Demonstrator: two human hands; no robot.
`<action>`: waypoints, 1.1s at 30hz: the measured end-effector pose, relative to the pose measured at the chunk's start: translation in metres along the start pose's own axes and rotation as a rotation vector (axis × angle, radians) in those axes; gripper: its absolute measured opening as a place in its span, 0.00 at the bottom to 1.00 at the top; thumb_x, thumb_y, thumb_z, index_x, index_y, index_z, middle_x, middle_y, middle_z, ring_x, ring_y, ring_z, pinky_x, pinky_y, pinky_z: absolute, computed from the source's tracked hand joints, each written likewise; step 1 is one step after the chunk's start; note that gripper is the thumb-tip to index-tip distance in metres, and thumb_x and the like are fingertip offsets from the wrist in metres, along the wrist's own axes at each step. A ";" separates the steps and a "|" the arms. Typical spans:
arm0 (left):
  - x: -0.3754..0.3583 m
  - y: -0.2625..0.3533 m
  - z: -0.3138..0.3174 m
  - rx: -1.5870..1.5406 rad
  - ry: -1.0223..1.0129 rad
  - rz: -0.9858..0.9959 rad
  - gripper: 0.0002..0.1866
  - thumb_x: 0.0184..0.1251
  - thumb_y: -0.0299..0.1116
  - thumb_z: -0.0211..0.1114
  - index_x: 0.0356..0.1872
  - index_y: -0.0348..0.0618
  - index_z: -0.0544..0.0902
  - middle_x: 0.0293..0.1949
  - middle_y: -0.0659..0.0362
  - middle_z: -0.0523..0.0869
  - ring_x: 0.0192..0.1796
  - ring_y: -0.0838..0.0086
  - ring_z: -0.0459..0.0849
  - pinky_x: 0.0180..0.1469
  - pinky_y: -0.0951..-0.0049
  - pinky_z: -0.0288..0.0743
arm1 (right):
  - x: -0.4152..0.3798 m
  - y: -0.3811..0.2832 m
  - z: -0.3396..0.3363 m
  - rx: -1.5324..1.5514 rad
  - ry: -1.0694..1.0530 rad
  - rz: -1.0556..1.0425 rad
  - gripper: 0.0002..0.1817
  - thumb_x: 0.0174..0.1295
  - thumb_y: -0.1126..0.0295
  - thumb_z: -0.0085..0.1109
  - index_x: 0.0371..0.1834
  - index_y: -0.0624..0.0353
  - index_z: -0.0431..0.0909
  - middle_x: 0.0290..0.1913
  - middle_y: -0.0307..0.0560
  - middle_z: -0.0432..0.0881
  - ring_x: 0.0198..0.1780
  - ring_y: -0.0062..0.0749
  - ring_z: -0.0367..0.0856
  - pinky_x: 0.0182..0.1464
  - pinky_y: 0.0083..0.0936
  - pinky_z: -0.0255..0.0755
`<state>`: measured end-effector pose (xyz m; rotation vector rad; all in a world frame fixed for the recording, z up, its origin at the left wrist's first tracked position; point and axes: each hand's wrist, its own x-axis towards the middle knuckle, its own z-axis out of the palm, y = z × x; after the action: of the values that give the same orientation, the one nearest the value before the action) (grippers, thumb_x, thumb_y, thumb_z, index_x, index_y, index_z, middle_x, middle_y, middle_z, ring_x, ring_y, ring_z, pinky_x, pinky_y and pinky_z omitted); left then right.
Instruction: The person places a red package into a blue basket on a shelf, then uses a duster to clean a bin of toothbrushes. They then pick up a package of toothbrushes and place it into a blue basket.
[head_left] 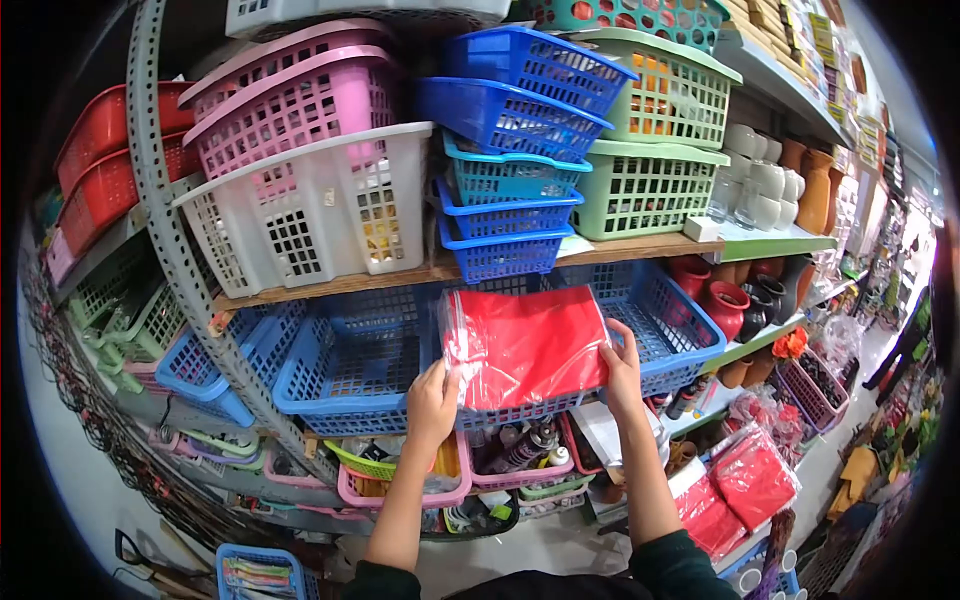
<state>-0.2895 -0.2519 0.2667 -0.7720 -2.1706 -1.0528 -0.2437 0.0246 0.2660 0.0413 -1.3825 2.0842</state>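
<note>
Between my two hands is a flat red packet (535,345) in clear, shiny plastic wrap. My left hand (432,402) pinches its lower left corner, and my right hand (621,368) grips its right edge with the thumb on the front. The packet is held up in front of two blue baskets on the middle shelf, the left basket (290,385) and the right basket (680,358), and covers part of both. What the packet contains beyond red material cannot be made out.
Stacked pink baskets (290,110), a white basket (310,205), blue baskets (510,215) and green baskets (650,190) fill the shelf above. A perforated metal post (160,190) stands at left. More red packets (755,478) lie at lower right. Vases (727,308) stand on the right shelf.
</note>
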 end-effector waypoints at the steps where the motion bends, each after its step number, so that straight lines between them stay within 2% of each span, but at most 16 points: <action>1: 0.006 -0.002 0.001 -0.086 0.022 -0.094 0.14 0.68 0.34 0.52 0.44 0.32 0.76 0.37 0.40 0.81 0.42 0.45 0.79 0.42 0.56 0.71 | 0.007 0.002 0.005 -0.015 -0.003 -0.033 0.16 0.65 0.80 0.47 0.56 0.59 0.69 0.38 0.42 0.79 0.39 0.21 0.75 0.45 0.19 0.69; 2: 0.012 -0.005 0.002 -0.174 0.044 -0.185 0.14 0.68 0.34 0.52 0.43 0.32 0.76 0.38 0.40 0.81 0.42 0.45 0.79 0.43 0.56 0.71 | 0.018 0.007 0.007 -0.012 -0.014 -0.030 0.16 0.65 0.80 0.47 0.56 0.59 0.69 0.38 0.42 0.79 0.39 0.21 0.75 0.45 0.19 0.69; 4: 0.021 -0.014 0.006 -0.132 0.056 -0.177 0.14 0.67 0.35 0.53 0.44 0.33 0.77 0.39 0.40 0.81 0.42 0.46 0.80 0.44 0.55 0.71 | 0.040 0.018 0.005 -0.533 -0.072 -0.183 0.08 0.64 0.79 0.49 0.43 0.62 0.76 0.33 0.41 0.80 0.35 0.20 0.75 0.40 0.19 0.69; 5: 0.026 -0.021 0.008 0.021 0.017 -0.183 0.14 0.65 0.36 0.55 0.43 0.34 0.79 0.37 0.41 0.82 0.40 0.48 0.81 0.44 0.55 0.71 | 0.048 0.025 0.008 -0.585 -0.047 -0.247 0.06 0.62 0.78 0.51 0.36 0.63 0.78 0.27 0.42 0.79 0.31 0.20 0.73 0.35 0.20 0.68; 8: 0.035 -0.023 0.012 0.272 -0.120 -0.183 0.14 0.61 0.38 0.59 0.38 0.38 0.82 0.31 0.44 0.84 0.36 0.52 0.82 0.43 0.56 0.69 | 0.064 0.042 0.005 -0.858 -0.141 -0.215 0.09 0.56 0.77 0.53 0.38 0.60 0.80 0.28 0.55 0.82 0.32 0.43 0.81 0.36 0.32 0.72; 9: 0.036 -0.023 0.014 0.371 -0.218 -0.178 0.13 0.59 0.40 0.62 0.34 0.40 0.84 0.28 0.46 0.84 0.34 0.54 0.83 0.43 0.57 0.68 | 0.061 0.038 0.007 -0.859 -0.144 -0.214 0.09 0.56 0.77 0.53 0.38 0.60 0.80 0.28 0.55 0.82 0.32 0.43 0.81 0.36 0.32 0.72; 11: 0.031 -0.023 0.018 0.388 -0.217 -0.153 0.12 0.56 0.40 0.64 0.30 0.42 0.84 0.25 0.49 0.84 0.32 0.56 0.84 0.43 0.58 0.67 | 0.051 0.027 0.015 -1.330 -0.324 -0.388 0.09 0.52 0.77 0.55 0.35 0.57 0.81 0.31 0.55 0.83 0.34 0.45 0.82 0.39 0.37 0.74; 14: 0.030 -0.022 0.020 0.424 -0.227 -0.125 0.11 0.51 0.41 0.69 0.24 0.44 0.84 0.22 0.52 0.84 0.29 0.60 0.85 0.43 0.61 0.64 | 0.054 0.035 0.009 -1.484 -0.450 -0.287 0.10 0.48 0.74 0.55 0.34 0.54 0.82 0.29 0.57 0.82 0.36 0.53 0.81 0.42 0.43 0.73; 15: 0.030 -0.021 0.020 0.495 -0.268 -0.107 0.13 0.53 0.42 0.67 0.23 0.43 0.84 0.22 0.51 0.84 0.28 0.60 0.84 0.43 0.60 0.64 | 0.051 0.030 0.012 -1.522 -0.431 -0.308 0.08 0.50 0.69 0.57 0.33 0.53 0.83 0.28 0.54 0.83 0.36 0.50 0.82 0.42 0.42 0.74; 19: 0.027 -0.011 0.018 0.676 -0.415 -0.071 0.19 0.62 0.45 0.59 0.18 0.42 0.84 0.21 0.49 0.84 0.24 0.59 0.82 0.43 0.60 0.63 | 0.046 0.028 0.008 -1.614 -0.556 -0.251 0.07 0.50 0.66 0.55 0.23 0.54 0.81 0.27 0.53 0.83 0.36 0.51 0.81 0.41 0.42 0.73; 21: 0.027 0.004 0.007 0.696 -0.499 -0.083 0.20 0.65 0.45 0.56 0.21 0.43 0.84 0.22 0.49 0.84 0.25 0.59 0.82 0.45 0.59 0.64 | 0.042 0.036 0.005 -1.750 -0.482 -0.391 0.18 0.57 0.57 0.53 0.17 0.57 0.80 0.26 0.52 0.83 0.34 0.48 0.82 0.41 0.39 0.73; 23: 0.023 0.006 0.001 0.719 -0.580 -0.101 0.20 0.67 0.46 0.53 0.24 0.43 0.84 0.23 0.49 0.84 0.27 0.58 0.81 0.47 0.57 0.65 | 0.026 0.014 0.013 -1.685 -0.485 -0.328 0.20 0.59 0.56 0.52 0.16 0.58 0.79 0.25 0.52 0.83 0.32 0.47 0.82 0.40 0.38 0.72; 25: 0.008 -0.004 -0.002 0.303 -0.306 0.118 0.22 0.66 0.42 0.55 0.15 0.39 0.81 0.20 0.53 0.82 0.25 0.60 0.80 0.51 0.58 0.65 | 0.016 0.008 0.012 -1.623 -0.481 -0.259 0.23 0.61 0.55 0.52 0.15 0.60 0.78 0.24 0.52 0.82 0.31 0.45 0.82 0.38 0.38 0.72; 27: -0.001 -0.013 0.002 0.246 -0.195 0.197 0.20 0.65 0.39 0.56 0.15 0.39 0.80 0.20 0.53 0.81 0.26 0.61 0.79 0.51 0.59 0.67 | 0.007 0.013 0.006 -1.426 -0.376 -0.647 0.19 0.59 0.60 0.55 0.13 0.59 0.77 0.20 0.49 0.79 0.25 0.42 0.79 0.30 0.38 0.69; 29: -0.007 -0.019 0.006 0.189 -0.085 0.271 0.18 0.63 0.36 0.57 0.16 0.38 0.79 0.19 0.54 0.79 0.26 0.61 0.78 0.52 0.59 0.68 | 0.005 0.019 0.005 -1.378 -0.310 -0.752 0.18 0.57 0.63 0.56 0.12 0.58 0.75 0.18 0.47 0.77 0.23 0.41 0.77 0.28 0.37 0.67; 33: -0.012 -0.023 0.012 0.111 0.132 0.368 0.13 0.58 0.29 0.55 0.14 0.39 0.74 0.17 0.55 0.74 0.24 0.59 0.74 0.42 0.61 0.71 | -0.003 0.018 0.004 -1.309 -0.200 -0.915 0.16 0.54 0.67 0.58 0.10 0.56 0.70 0.15 0.43 0.71 0.21 0.39 0.72 0.26 0.35 0.63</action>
<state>-0.3014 -0.2565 0.2409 -0.9749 -1.8667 -0.7662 -0.2516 0.0152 0.2515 0.2710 -2.0487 0.2667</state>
